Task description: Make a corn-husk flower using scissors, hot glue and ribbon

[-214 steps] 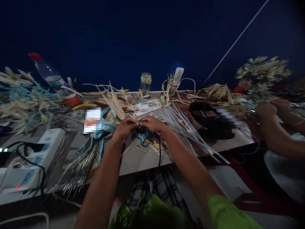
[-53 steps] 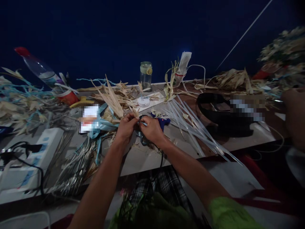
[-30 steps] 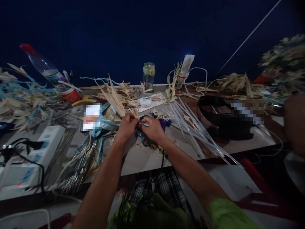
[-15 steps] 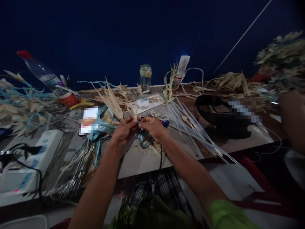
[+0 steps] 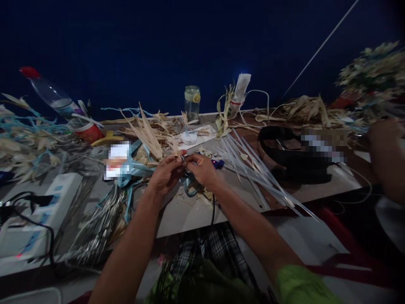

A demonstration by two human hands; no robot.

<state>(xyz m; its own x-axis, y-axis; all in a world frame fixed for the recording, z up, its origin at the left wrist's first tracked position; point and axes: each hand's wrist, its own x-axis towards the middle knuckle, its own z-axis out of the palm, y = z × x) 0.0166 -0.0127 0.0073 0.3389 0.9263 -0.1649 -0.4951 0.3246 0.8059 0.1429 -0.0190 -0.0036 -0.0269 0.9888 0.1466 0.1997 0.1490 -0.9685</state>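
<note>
Looks dim, darkens below the front edge of the table [image 5: 174, 217], stretches and softens toward both sides, pixelates in two patches.

Two bottles [image 5: 192, 105] and one black band [image 5: 274, 133] show.

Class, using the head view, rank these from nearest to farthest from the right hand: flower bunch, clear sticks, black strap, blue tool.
1. Blue tool: just beside the right hand.
2. Clear sticks: further right.
3. Black strap: right of the sticks.
4. Flower bunch: far right, at the back.
</note>
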